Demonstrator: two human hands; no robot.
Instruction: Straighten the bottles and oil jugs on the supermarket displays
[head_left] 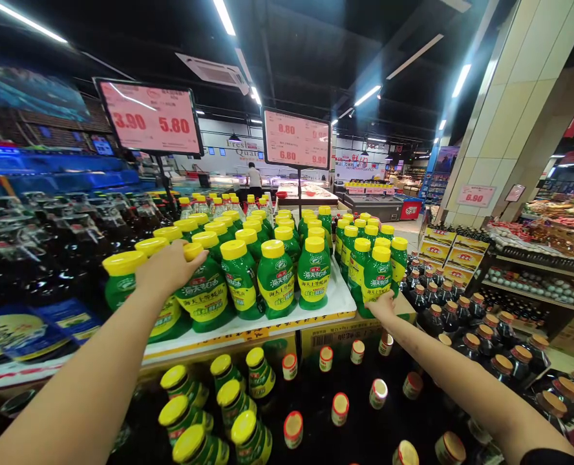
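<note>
- Touching a round yellow cap (189, 250) with left fingers (198, 259), a green plastic bottle (378, 276) with right fingers (386, 299); can't tell how tightly.
- Seemingly steadying; next needs gentleness.

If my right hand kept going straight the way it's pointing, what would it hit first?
Your right hand would meet the yellow-capped green oyster sauce bottle right at its fingertips; they look already against its lower part, though depth is hard to judge.

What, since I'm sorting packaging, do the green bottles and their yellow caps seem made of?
Green bottles: probably glossy plastic, by moulded curves and highlights, though glass is possible. Yellow caps: likely satin plastic, from even, opaque colour.
</note>
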